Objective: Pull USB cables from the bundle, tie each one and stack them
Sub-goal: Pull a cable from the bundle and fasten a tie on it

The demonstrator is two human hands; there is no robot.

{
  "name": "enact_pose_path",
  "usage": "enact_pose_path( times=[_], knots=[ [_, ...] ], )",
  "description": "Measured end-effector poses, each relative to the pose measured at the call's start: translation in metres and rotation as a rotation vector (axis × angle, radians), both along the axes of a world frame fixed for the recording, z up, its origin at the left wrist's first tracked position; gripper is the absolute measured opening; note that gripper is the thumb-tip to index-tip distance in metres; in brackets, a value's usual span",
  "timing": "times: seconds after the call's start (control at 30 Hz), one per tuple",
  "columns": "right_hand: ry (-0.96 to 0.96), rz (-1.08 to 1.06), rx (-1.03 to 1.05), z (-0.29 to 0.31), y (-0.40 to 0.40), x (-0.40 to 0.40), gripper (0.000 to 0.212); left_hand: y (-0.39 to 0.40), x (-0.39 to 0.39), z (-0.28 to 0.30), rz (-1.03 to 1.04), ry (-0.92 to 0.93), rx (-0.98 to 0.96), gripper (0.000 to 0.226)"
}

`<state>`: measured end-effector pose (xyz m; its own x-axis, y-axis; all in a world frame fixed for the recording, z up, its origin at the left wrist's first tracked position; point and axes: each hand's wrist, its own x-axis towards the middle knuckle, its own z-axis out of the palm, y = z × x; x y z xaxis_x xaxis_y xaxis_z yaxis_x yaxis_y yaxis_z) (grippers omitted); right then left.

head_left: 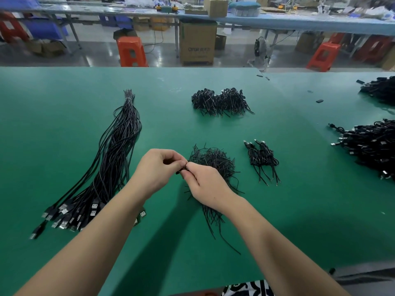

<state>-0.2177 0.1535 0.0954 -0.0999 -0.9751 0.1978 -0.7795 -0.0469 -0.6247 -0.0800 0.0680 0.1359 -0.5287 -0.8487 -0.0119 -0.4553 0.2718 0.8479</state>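
A long bundle of black USB cables [116,150] lies on the left of the green table [64,103], its plugs fanned out near the front. My left hand [157,169] and my right hand [203,184] meet at the table's middle, both pinching a small black piece, a cable or a twist tie [181,170]; I cannot tell which. Just behind my right hand lies a loose heap of thin black ties [213,161]. A small stack of tied cables [261,159] sits to the right of it.
A larger pile of tied cables [220,101] lies further back at the middle. More black cable heaps [372,146] fill the right edge. Beyond the table stand orange stools [131,52], a cardboard box [197,42] and a long workbench.
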Motion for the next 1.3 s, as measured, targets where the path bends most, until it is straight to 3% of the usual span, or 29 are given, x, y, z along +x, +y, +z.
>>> enact_pose_path(
  times=[0.1, 0.33, 0.63, 0.97, 1.3],
  knots=[
    [0.026, -0.031, -0.009, 0.001, -0.002, 0.001, 0.025, -0.002, 0.002, -0.001, 0.064, 0.012, -0.036, 0.010],
    [0.195, -0.087, -0.042, 0.000, -0.007, 0.000, 0.029, 0.010, 0.001, -0.004, 0.126, -0.089, -0.323, 0.020],
    [0.420, -0.087, -0.133, -0.002, -0.004, 0.000, 0.020, 0.015, -0.001, -0.001, 0.059, -0.202, -0.260, 0.010],
    [0.574, -0.139, -0.214, -0.006, -0.007, 0.004, 0.017, 0.006, -0.004, -0.011, 0.102, -0.145, -0.062, 0.015],
    [0.626, -0.086, -0.186, -0.008, -0.008, -0.002, 0.010, 0.005, -0.006, -0.005, -0.022, -0.426, -0.296, 0.007]
  ],
)
